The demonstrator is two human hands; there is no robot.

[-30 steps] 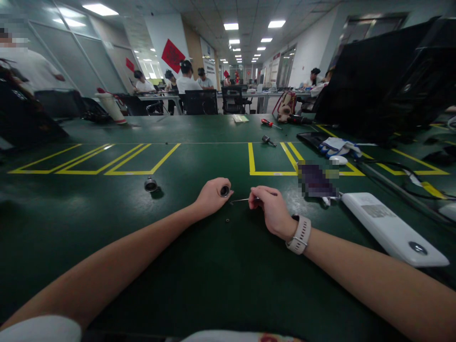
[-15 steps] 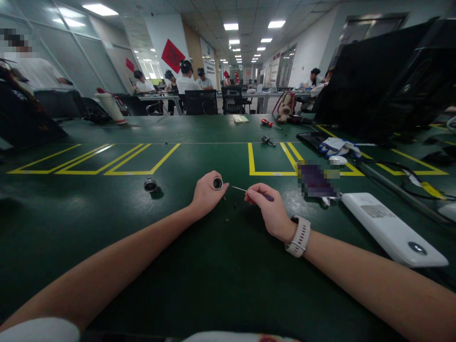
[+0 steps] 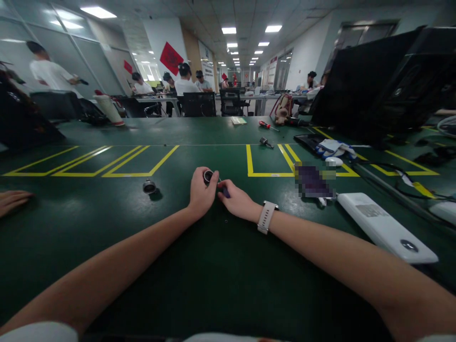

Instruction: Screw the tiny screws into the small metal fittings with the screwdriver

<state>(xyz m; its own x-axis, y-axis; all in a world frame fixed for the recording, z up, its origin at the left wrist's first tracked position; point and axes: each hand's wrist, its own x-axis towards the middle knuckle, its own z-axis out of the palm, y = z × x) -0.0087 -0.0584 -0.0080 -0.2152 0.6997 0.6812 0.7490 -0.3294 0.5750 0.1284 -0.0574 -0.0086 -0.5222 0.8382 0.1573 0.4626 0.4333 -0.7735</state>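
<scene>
My left hand (image 3: 202, 192) is wrapped round a small round metal part (image 3: 208, 177), its dark hollow end facing up toward me. Close against it on the right, my right hand (image 3: 238, 200) grips a thin screwdriver by its purple handle (image 3: 226, 192). The thin shaft points at the left thumb and the metal part; its tip is hidden. Another round metal piece (image 3: 149, 186) stands on the green table (image 3: 199, 275) left of my hands. A tiny ring (image 3: 225, 221) lies on the table just below them.
Right of my hands are a blurred phone (image 3: 313, 180), a white power bank (image 3: 386, 228), cables and a white-blue glove (image 3: 335, 148). Farther back lie a red screwdriver (image 3: 268, 125) and a small metal tool (image 3: 266, 142). Another person's hand (image 3: 14, 202) rests at the left edge.
My right hand has moved left with the screwdriver, up to the metal part. My left hand has turned and its thumb now lies beside the part's opening. Another person's hand has appeared at left.
</scene>
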